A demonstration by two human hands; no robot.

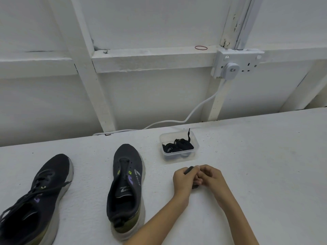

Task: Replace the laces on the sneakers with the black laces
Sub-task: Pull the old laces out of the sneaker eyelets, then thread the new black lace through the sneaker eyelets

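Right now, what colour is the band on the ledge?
Red band, head view.

We see two black sneakers on a speckled white table (247, 165): the laced sneaker (40, 195) has black laces, a grey-white sole and a purple mark, while the unlaced sneaker (126, 188) shows neon-green eyelet tabs, a purple logo, white stripes and an olive-yellow heel. Black laces (178, 146) fill a clear container (178, 156). The wall (159, 23) is white, as are the socket (237, 63) and cable (200, 106); a red rubber band (201, 48) lies on the ledge.
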